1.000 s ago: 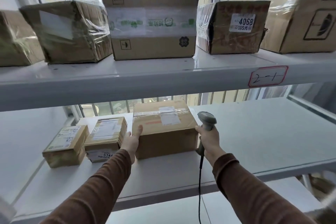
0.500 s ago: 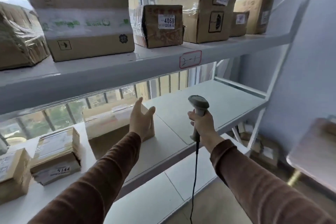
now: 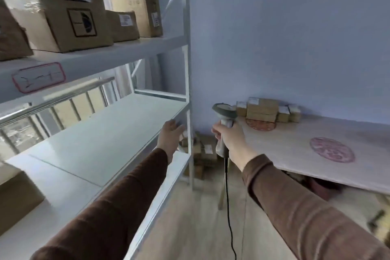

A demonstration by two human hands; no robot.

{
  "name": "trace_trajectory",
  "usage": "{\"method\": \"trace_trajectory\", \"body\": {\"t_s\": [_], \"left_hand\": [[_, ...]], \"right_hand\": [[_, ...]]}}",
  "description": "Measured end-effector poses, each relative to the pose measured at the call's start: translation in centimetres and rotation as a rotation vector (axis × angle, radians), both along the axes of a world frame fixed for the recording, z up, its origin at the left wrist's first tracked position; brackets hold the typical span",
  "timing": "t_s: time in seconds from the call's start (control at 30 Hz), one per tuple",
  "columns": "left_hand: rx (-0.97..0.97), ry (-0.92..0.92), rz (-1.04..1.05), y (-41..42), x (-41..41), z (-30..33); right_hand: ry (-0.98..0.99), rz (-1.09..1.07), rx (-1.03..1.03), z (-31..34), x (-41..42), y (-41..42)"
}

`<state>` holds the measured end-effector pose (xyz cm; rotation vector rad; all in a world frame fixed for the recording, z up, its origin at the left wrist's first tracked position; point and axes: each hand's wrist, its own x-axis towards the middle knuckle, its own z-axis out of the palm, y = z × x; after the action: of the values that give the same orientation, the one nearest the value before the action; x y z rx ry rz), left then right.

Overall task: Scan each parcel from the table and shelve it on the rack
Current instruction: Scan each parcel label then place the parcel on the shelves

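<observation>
The right hand [image 3: 229,139] is wrapped around the grip of a grey corded scanner [image 3: 224,121], head up, its black cable [image 3: 228,200] hanging straight down past the wrist toward the wooden floor [image 3: 196,224]. Just to its left, across a narrow gap, the left hand [image 3: 170,136] holds nothing, fingers loosely extended above the front right corner of the rack's middle shelf [image 3: 101,139]; whether it touches the edge cannot be told. That corner meets the white upright post [image 3: 188,99], which stands between the two hands. Left of the left hand the middle shelf is a broad white surface, with one cardboard box [image 3: 16,198] at its far left end, cut by the frame. Above, the upper shelf [image 3: 109,55] carries a row of shelved parcels [image 3: 71,8] set close to its front lip, and a red-bordered label [image 3: 39,77] is stuck on that lip. Right of the right hand, the tabletop [image 3: 295,150] runs along the blue wall [image 3: 285,38], its near edge angling toward the lower right; a cluster of small parcels [image 3: 262,110] sits at its far corner against the wall. More boxes [image 3: 203,150] lie on the floor behind the post.
</observation>
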<state>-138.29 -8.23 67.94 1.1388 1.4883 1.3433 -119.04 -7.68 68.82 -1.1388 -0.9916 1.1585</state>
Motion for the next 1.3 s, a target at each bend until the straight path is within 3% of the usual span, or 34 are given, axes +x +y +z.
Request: {"method": "trace_trajectory", "body": {"t_s": [0.33, 0.67, 0.93, 1.3], "left_hand": [[-0.091, -0.004, -0.335, 11.7, 25.2, -2.3], [-0.179, -0.040, -0.425, 21.6, 48.3, -3.6], [-0.215, -0.008, -0.410, 29.7, 56.5, -4.5], [-0.279, -0.018, -0.475, 47.7, 63.5, -9.2]], "right_hand": [[-0.041, -0.290, -0.027, -1.8, 24.9, 5.5], [-0.039, -0.402, -0.120, -3.3, 48.7, 15.0], [-0.178, -0.430, -0.120, -3.9, 57.6, 23.2], [-0.524, -0.563, -0.045, -5.0, 64.5, 40.3]]}}
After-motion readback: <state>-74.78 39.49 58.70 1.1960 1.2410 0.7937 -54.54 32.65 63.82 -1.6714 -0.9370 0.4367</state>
